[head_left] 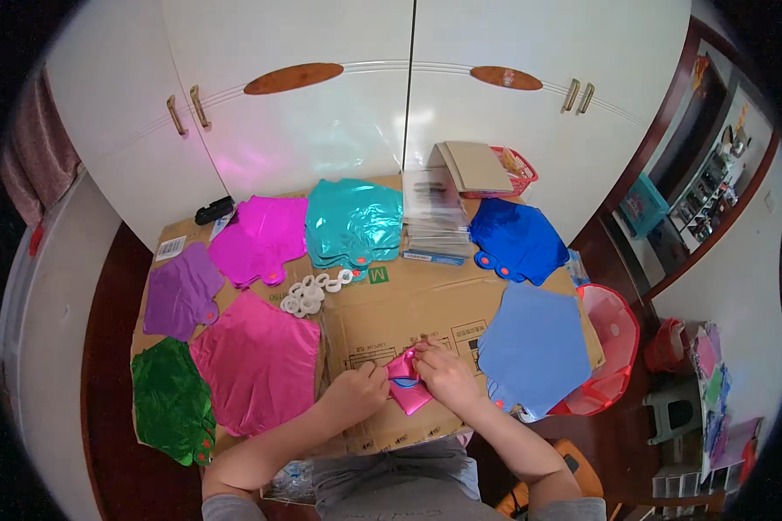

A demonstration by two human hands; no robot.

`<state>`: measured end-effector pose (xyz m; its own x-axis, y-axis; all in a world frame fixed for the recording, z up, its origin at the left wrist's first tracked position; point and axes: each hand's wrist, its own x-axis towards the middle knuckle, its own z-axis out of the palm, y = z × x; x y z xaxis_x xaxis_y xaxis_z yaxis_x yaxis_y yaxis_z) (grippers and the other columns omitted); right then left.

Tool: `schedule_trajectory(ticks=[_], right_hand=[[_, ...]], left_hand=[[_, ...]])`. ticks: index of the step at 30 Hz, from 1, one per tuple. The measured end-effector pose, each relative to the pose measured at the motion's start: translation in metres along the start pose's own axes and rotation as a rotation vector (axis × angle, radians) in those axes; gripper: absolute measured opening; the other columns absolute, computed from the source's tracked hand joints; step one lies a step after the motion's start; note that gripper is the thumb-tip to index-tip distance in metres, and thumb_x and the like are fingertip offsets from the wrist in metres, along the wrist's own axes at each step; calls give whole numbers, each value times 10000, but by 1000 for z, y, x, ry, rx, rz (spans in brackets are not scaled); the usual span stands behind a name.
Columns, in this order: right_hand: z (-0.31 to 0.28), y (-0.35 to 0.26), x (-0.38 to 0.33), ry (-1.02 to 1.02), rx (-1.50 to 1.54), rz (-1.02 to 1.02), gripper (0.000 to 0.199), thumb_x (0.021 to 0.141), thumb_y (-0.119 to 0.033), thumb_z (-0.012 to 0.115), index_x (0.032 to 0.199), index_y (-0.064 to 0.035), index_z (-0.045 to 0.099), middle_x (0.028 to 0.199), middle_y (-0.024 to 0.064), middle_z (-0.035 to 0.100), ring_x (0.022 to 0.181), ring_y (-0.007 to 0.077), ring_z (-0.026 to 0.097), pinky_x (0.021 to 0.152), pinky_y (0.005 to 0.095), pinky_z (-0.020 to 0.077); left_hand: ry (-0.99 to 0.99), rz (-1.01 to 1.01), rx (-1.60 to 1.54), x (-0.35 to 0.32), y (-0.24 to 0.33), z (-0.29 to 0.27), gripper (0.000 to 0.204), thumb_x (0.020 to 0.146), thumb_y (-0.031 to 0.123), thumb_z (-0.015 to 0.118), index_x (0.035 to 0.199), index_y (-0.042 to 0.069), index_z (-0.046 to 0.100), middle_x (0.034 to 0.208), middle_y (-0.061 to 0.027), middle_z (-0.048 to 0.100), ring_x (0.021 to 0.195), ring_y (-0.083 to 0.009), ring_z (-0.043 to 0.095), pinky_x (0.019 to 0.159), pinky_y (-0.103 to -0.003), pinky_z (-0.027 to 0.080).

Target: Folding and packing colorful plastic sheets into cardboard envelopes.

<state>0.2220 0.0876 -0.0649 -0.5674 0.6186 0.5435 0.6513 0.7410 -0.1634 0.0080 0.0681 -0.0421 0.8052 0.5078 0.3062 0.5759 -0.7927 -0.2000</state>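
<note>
Close to the near edge of the cardboard, my left hand (362,391) and my right hand (446,373) both pinch a small folded pink foil balloon (411,398). A narrow blue strip (404,382) shows across its middle, between my hands; how it is attached I cannot make out. The fingers of both hands are closed on the foil. Left of my left hand lies a flat pink foil balloon stack (261,360). Right of my right hand is a pale blue stack (534,347). White ribbon-like rolls (302,296) sit beyond my left hand.
Flat stacks in green (172,399), purple (181,291), magenta (259,239), teal (354,221) and dark blue (517,239) ring the cardboard surface (365,313). Clear plastic sleeves (434,208) stand at the back before white cabinets (295,130). A red basin (613,347) is at right.
</note>
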Motion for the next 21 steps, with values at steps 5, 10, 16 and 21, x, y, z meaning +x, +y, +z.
schedule_trajectory(ticks=[5,10,16,21], right_hand=[[-3,-5,2,-11,20,59,78,657,-95,590,677,-57,525,752,79,541,804,235,608,913,376,488],[3,-3,-1,-17,25,106,75,655,-83,591,684,-47,532,783,88,560,813,249,618,917,381,485],[-14,-4,-6,-94,104,96,148,667,-30,609,811,-5,583,928,134,596,939,280,611,999,429,422],[-12,-3,-14,-117,119,87,201,694,-28,612,890,14,594,972,144,598,1006,285,596,1028,452,388]], left_hand=[[-93,1,-56,-3,-2,-3,198,705,133,574,848,5,625,794,-44,528,764,-168,521,568,-242,484],[-108,-17,-131,-9,-1,-6,172,696,120,573,822,15,625,814,-51,540,779,-180,530,608,-253,492],[-30,-141,-294,-15,-5,-10,220,729,138,581,909,18,624,962,-66,578,923,-218,553,754,-330,485],[-16,-77,-485,6,-16,-15,433,828,248,539,1197,22,527,1292,-126,497,1255,-289,420,1041,-463,305]])
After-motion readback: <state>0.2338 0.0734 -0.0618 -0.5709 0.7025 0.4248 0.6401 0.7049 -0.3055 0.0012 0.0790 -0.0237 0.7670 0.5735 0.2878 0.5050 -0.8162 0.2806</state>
